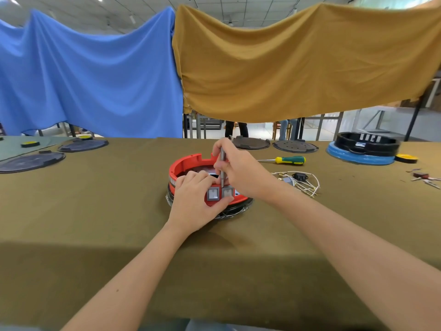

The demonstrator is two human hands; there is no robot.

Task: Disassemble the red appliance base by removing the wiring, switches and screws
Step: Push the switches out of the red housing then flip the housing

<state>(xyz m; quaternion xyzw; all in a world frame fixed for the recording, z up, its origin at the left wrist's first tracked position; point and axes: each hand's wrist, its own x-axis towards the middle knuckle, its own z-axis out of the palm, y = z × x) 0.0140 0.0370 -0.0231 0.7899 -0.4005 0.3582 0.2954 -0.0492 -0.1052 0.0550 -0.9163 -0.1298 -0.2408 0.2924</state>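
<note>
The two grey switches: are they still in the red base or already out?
In. Both switches sit framed in the red base's front wall.

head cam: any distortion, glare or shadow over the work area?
Head view: wide-angle bowing curves the table edge and ceiling; light is even, no glare on the red base; soft shadow beneath the left hand; the rocker switches look sharp.

A blue cloth (90, 75) and a mustard cloth (298, 68) hang side by side behind the olive-covered table (95, 211). Above them runs a panelled ceiling (226, 5) with lamps. Metal frames (329, 123) stand on the pale floor (262, 130) beyond.
</note>
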